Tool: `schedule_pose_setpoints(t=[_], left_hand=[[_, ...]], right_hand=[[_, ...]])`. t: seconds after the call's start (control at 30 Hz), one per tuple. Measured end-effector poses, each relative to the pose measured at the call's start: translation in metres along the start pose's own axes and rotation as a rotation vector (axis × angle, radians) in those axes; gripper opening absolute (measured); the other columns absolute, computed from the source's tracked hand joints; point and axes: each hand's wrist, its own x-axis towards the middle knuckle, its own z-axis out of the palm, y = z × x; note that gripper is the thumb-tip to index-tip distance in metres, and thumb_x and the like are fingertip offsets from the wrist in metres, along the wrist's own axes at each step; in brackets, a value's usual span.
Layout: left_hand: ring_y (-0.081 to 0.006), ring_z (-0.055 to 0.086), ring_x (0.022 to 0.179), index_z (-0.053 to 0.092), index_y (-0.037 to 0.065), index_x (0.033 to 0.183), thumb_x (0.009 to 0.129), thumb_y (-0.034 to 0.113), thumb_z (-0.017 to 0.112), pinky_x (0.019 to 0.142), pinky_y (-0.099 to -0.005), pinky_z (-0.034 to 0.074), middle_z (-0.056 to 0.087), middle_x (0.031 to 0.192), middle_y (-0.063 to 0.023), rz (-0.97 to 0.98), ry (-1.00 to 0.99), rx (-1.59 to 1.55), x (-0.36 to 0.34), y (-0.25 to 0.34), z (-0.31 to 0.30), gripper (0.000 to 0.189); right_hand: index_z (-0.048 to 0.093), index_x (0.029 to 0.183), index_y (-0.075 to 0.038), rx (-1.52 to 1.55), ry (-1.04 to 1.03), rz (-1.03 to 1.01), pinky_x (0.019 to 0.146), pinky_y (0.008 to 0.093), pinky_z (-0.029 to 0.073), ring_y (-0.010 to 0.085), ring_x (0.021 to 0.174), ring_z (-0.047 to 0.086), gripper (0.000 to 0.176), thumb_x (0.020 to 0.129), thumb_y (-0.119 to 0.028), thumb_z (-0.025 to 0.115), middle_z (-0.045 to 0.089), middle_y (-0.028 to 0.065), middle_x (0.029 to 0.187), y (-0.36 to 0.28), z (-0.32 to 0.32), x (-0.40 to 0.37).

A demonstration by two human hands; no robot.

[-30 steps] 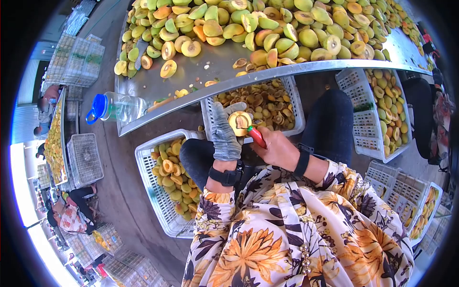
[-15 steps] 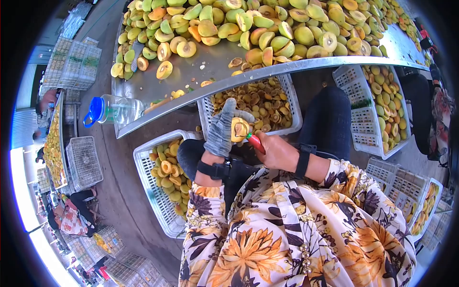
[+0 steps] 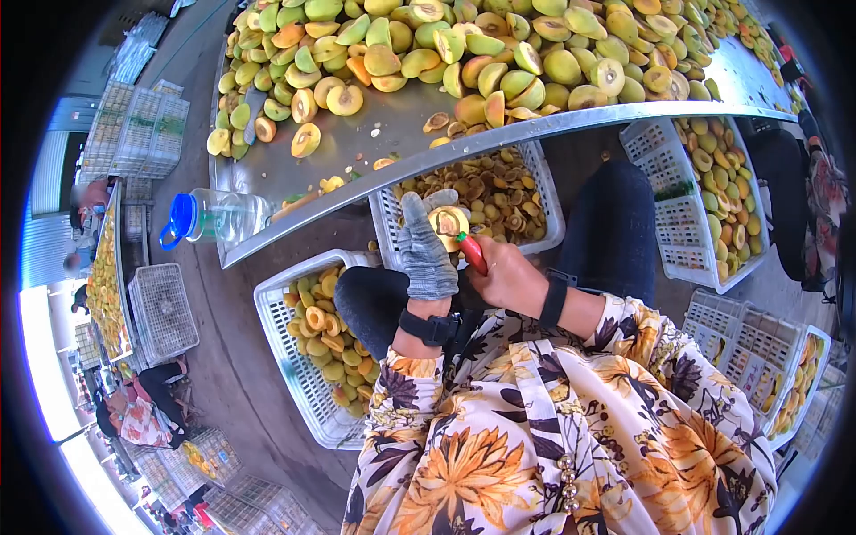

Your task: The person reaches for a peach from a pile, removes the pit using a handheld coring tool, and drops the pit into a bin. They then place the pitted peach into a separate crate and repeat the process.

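Observation:
My left hand [image 3: 426, 257], in a grey glove, is closed around a yellow peach half [image 3: 448, 221], its cut face turned towards the right. My bare right hand [image 3: 513, 278] grips the red handle of a small pitting tool [image 3: 473, 253] with a green band. The tool's tip meets the cut face of the fruit; its blade is mostly hidden. Both hands are above my lap, just short of a white crate [image 3: 555, 201] holding brownish fruit scraps [image 3: 499, 192].
A metal table [image 3: 357, 134] with a raised edge bears a heap of halved fruit [image 3: 535, 62]. A blue-capped bottle [image 3: 223, 215] lies by its left corner. Crates of fruit stand left [image 3: 299, 392] and right [image 3: 669, 214]. Another person [image 3: 147, 406] sits far left.
My left hand has shifted right and turned a little more upright with the fruit. The peach half sits slightly higher, and the tool tip stays against it. The whole view has shifted slightly.

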Motion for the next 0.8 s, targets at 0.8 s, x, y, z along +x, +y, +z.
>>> schedule_pose_setpoints(t=[0.8], left_hand=[[-0.0208, 0.058, 0.052, 0.057, 0.000, 0.088, 0.083, 0.029, 0.059, 0.044, -0.0294, 0.050, 0.059, 0.067, -0.0119, -0.159, -0.075, -0.188, -0.002, 0.016, -0.005, 0.029]], right_hand=[[0.050, 0.084, -0.003, 0.298, -0.358, 0.216, 0.040, 0.0268, 0.037, 0.0113, 0.042, 0.048, 0.009, 0.077, -0.006, 0.054, 0.051, 0.0046, 0.056, -0.011, -0.007, -0.002]])
